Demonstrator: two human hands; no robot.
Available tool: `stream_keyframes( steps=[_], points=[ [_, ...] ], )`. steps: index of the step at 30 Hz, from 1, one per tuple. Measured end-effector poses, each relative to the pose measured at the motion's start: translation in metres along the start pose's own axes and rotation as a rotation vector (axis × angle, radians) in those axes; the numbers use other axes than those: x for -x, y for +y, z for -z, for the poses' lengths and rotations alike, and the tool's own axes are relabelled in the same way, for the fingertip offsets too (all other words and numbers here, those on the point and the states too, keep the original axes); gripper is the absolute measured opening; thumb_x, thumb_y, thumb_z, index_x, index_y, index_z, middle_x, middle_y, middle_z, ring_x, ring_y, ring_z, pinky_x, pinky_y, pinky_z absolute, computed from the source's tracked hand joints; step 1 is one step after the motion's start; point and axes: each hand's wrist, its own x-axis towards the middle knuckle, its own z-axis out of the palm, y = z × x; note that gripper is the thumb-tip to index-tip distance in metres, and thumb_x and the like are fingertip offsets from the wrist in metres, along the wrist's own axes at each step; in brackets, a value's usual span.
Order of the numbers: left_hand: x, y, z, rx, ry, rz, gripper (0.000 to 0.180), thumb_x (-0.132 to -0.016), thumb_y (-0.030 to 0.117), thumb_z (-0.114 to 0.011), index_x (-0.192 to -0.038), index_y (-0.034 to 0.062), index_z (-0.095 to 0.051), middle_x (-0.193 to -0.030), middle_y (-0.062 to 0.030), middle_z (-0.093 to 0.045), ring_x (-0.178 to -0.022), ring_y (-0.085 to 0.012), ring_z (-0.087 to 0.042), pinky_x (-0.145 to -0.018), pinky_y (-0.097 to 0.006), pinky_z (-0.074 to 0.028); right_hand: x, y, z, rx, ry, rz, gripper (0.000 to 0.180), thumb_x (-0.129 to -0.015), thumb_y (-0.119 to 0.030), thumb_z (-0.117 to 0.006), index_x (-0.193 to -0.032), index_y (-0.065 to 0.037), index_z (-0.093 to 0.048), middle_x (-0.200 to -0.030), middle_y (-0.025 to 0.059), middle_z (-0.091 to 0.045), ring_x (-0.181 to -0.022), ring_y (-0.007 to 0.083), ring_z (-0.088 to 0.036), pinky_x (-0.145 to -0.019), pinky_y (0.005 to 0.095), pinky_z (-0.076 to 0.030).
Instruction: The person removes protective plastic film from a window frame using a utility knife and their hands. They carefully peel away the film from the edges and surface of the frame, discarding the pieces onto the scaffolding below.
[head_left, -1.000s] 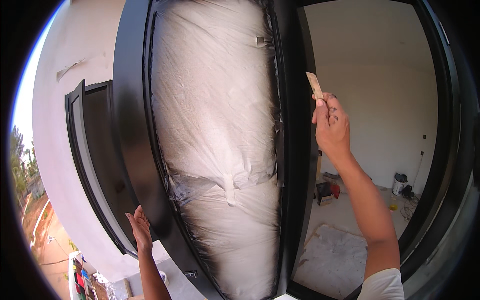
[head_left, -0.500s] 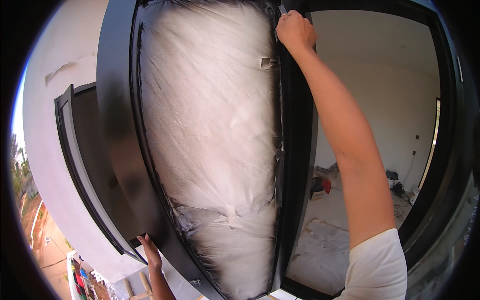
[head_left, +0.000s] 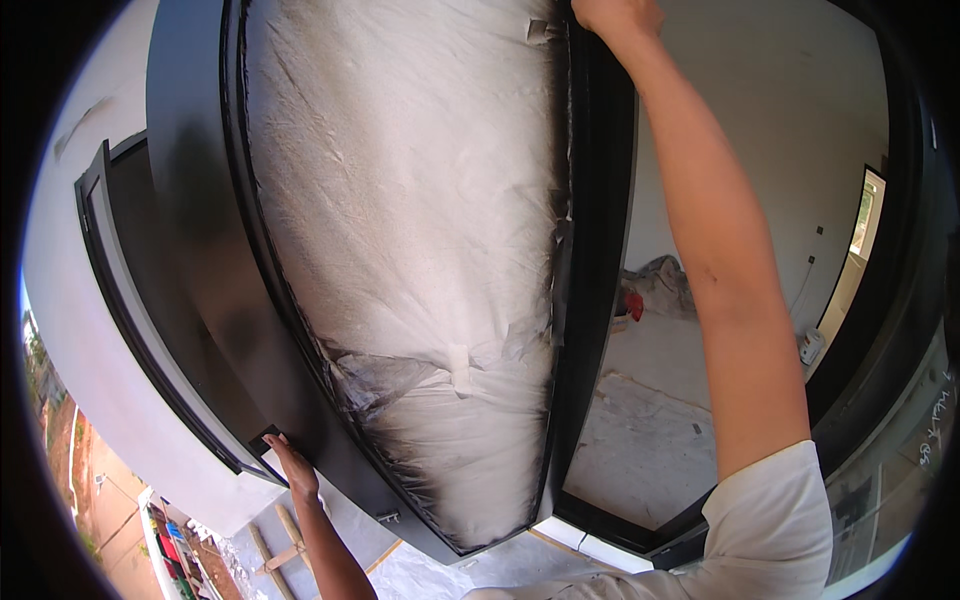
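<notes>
The black window sash (head_left: 200,250) filled most of the view from ten o'clock round to six, swung open and tilted, seemingly so that both its edges could be reached from one standing place. Its pane was masked with a wrinkled sheet of clear plastic film (head_left: 410,230), darkened along the borders where it met the frame, which suggested the cover was there to keep black paint off the glass. Behind the sash at three o'clock lay a bare white room (head_left: 770,170) whose floor carried pale drop cloths (head_left: 650,440), probably spread for the same protective reason; a small white container (head_left: 812,346) stood near the wall there. At eight o'clock a second black-framed window (head_left: 110,270) sat in the white outer wall. The right hand (head_left: 615,15) was raised to twelve o'clock, at the top of the sash's inner edge where the film ended, the arm stretched up because that corner sat high; its fingers were cut off by the rim of the view, so whether they were closed on anything could not be told. The left hand (head_left: 292,470), down at seven o'clock, pressed against the sash's lower outer edge, fingers together and laid flat, apparently steadying the leaf against swinging.
</notes>
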Motion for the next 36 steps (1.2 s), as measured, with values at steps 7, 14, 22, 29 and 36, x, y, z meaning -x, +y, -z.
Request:
stream_keyframes(
  steps=[7,14,22,29,36],
  points=[
    [0.0,-0.005,0.002,-0.21,0.134,-0.261,0.055,-0.106,0.032,-0.019,-0.148,-0.0025,-0.018,-0.147,-0.0213,-0.033,-0.131,-0.0282,-0.038,-0.112,-0.036,-0.024,0.221,0.05,0.015,0.086,-0.26,-0.027,0.023,-0.091,-0.022,-0.052,-0.091,-0.004,-0.066,-0.067,0.0201,-0.066,-0.065,0.0405,-0.067,-0.06,0.0494,-0.054],
    [-0.003,0.008,0.012,-0.385,0.223,-0.309,0.057,-0.106,0.036,-0.018,-0.144,-0.0065,-0.024,-0.144,-0.0222,-0.036,-0.127,-0.0295,-0.042,-0.111,-0.039,-0.028,0.414,0.095,0.029,0.118,-0.52,-0.074,0.013,-0.09,-0.021,-0.058,-0.089,-0.008,-0.059,-0.056,0.0129,-0.063,-0.051,0.0326,-0.063,-0.05,0.0431,-0.05],
    [0.012,0.09,-0.043,0.299,-0.284,0.073,0.093,-0.093,0.071,-0.012,-0.137,-0.0051,-0.043,-0.14,-0.0135,-0.048,-0.13,-0.0232,-0.043,-0.112,-0.034,-0.024,0.559,0.142,0.109,-0.102,-0.577,-0.4,0.012,-0.087,-0.008,-0.059,-0.077,-0.001,-0.061,-0.053,0.0095,-0.06,-0.05,0.0196,-0.063,-0.05,0.0349,-0.049],
    [0.027,0.127,-0.009,0.25,-0.192,0.026,0.095,-0.092,0.072,-0.012,-0.14,-0.0045,-0.04,-0.139,-0.0147,-0.049,-0.132,-0.0251,-0.041,-0.112,-0.034,-0.024,0.285,-0.079,0.09,-1.098,-0.296,-0.018,0.013,-0.088,-0.003,-0.061,-0.078,0.005,-0.061,-0.067,0.0104,-0.06,-0.055,0.0134,-0.055,-0.052,0.0269,-0.042],
    [0.031,0.149,-0.039,0.158,-0.148,0.057,0.089,-0.096,0.067,-0.009,-0.134,-0.0048,-0.045,-0.128,-0.0169,-0.054,-0.121,-0.0256,-0.049,-0.105,-0.034,-0.033,0.069,-0.217,0.052,-0.781,-0.076,0.153,0.025,-0.09,-0.027,-0.055,-0.086,-0.006,-0.069,-0.072,0.013,-0.067,-0.072,0.0307,-0.068,-0.067,0.0409,-0.053]
  ],
)
